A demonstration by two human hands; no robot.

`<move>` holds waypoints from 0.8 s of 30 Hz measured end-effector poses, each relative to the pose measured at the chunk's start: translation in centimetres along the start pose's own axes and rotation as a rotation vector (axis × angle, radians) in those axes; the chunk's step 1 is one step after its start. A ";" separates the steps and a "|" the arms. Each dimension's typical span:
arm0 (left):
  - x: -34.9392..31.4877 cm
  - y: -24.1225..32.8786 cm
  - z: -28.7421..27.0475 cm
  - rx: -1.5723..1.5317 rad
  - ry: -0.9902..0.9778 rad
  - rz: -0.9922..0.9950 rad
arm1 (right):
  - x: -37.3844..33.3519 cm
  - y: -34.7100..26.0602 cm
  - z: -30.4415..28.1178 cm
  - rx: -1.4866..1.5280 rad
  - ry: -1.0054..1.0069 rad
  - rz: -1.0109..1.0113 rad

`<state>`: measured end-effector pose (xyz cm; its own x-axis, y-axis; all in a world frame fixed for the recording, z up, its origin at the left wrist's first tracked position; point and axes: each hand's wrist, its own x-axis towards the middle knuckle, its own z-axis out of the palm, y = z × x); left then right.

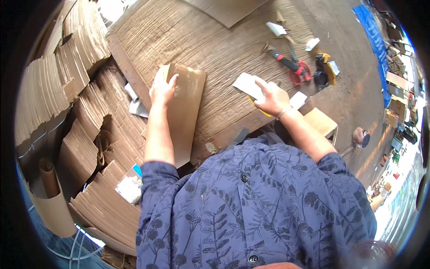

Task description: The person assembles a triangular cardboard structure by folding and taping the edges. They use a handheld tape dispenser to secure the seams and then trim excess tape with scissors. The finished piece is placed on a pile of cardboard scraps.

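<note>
Light (375, 152) streaks the brown floor (358, 89) beside a wooden table (219, 45).

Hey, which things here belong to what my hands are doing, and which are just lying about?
Apparently in use:
- long brown cardboard box, under your left hand
- white slip, in your right hand
- wooden tabletop, beneath both

Seemingly just lying about, untouched:
- red-handled scissors
- yellow-and-black tape dispenser
- stacked corrugated cardboard

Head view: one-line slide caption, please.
Left hand on a cardboard box, right hand holding a white slip, at a wooden table.
</note>
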<state>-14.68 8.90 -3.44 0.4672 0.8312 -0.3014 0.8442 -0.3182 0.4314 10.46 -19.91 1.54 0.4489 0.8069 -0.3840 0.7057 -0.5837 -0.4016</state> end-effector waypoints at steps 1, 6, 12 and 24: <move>-0.3 -1.4 2.3 0.004 0.097 0.051 | -1.1 1.9 -0.5 0.019 0.059 0.025; -8.9 9.4 5.6 0.271 0.252 0.113 | -1.8 9.0 -4.0 0.022 0.329 0.100; -15.6 9.3 5.0 0.439 0.361 0.239 | 3.3 16.0 -9.9 -0.013 0.479 0.088; -27.3 1.2 10.1 -0.203 -0.012 -0.164 | 13.4 22.7 -16.6 -0.123 0.364 0.090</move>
<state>-23.79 -18.76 -3.30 0.3327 0.8581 -0.3911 0.8394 -0.0804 0.5376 41.53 -20.87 1.07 0.6616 0.7451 -0.0846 0.7049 -0.6564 -0.2688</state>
